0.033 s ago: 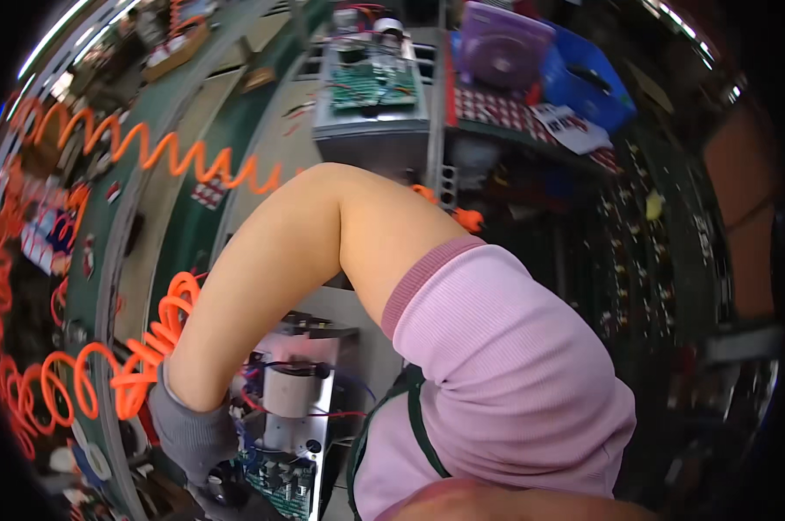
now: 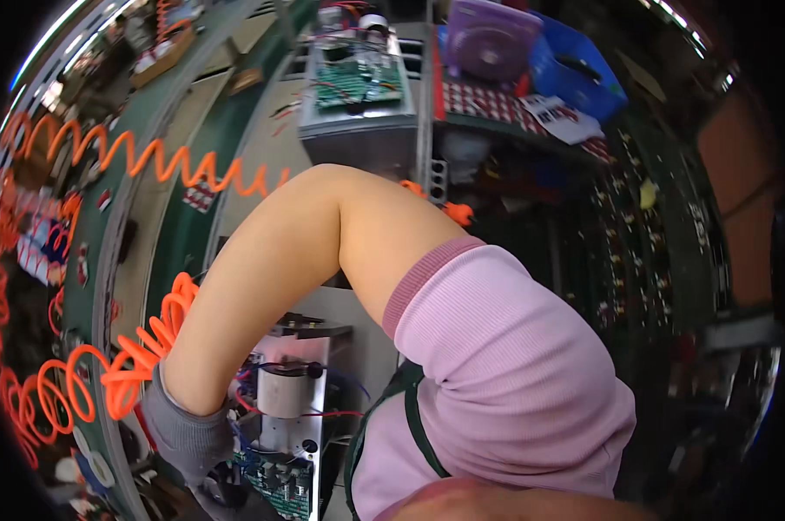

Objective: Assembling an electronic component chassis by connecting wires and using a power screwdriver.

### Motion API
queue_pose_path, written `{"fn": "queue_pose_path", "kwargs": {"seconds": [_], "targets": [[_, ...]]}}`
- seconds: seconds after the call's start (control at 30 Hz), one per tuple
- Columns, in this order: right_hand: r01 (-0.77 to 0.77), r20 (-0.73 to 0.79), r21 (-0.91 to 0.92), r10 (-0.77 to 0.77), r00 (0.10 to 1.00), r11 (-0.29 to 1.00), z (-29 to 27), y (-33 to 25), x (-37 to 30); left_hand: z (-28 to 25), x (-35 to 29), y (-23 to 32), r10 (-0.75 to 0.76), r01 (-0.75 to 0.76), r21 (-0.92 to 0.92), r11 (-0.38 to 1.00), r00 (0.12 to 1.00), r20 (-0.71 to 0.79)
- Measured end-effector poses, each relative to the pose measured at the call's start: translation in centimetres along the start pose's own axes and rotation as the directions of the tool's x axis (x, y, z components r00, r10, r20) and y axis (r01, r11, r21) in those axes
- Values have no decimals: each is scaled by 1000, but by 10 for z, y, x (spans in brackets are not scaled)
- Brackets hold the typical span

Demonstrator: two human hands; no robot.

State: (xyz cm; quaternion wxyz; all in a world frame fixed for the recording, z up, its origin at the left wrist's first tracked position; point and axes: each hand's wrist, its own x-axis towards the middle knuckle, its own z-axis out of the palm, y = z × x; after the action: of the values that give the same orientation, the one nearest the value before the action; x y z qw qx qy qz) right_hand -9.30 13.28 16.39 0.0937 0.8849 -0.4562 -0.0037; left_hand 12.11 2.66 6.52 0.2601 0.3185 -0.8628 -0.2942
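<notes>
My right arm bends across the view, its pink sleeve point(image 2: 497, 339) pushed up above the elbow. At the lower left my right hand point(image 2: 203, 473), in a grey glove with dark fingers, is closed around a dark, glossy object that I cannot make out. Below and beside the hand lies an open metal chassis point(image 2: 330, 373). It carries a pale cylindrical part point(image 2: 284, 392), red and blue wires and a green circuit board point(image 2: 281, 486). The glove covers part of this unit. My left hand is not in view.
An orange coiled hose point(image 2: 132, 373) loops beside my wrist; another coil point(image 2: 141, 159) stretches above. Ahead stands a second metal unit point(image 2: 358, 130) with a green board. A purple fan-like box point(image 2: 492, 43) and blue bin point(image 2: 575, 69) sit at the far right.
The surroundings have shifted slightly left in the view. My gloved hand has moved a little left and stays closed beside the chassis.
</notes>
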Motion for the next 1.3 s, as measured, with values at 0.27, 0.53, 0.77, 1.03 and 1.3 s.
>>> {"fn": "queue_pose_path", "kwargs": {"seconds": [0.27, 0.53, 0.77, 1.03, 1.3], "targets": [[-453, -898, -370, -189, 397, 811, -12, -55, -80, 26, 9, 30, 266, -275, -102, 956, 959, -93], [-772, -964, -98, 133, 230, 628, 30, -79, -232, 135, -13, 108, 146, -107, -411, 905, 987, 63], [-973, -388, -162, 917, -93, -168, 138, -168, -503, 233, -32, 178, 56, 64, -537, 841, 977, 203], [-136, -61, -499, 192, -979, -856, 234, -372, -743, 315, -52, 239, 2, 172, -549, 818, 953, 302], [137, 159, -566, -271, -949, -813, 223, -409, -801, 358, -71, 265, -46, 217, -519, 826, 945, 323]]}}
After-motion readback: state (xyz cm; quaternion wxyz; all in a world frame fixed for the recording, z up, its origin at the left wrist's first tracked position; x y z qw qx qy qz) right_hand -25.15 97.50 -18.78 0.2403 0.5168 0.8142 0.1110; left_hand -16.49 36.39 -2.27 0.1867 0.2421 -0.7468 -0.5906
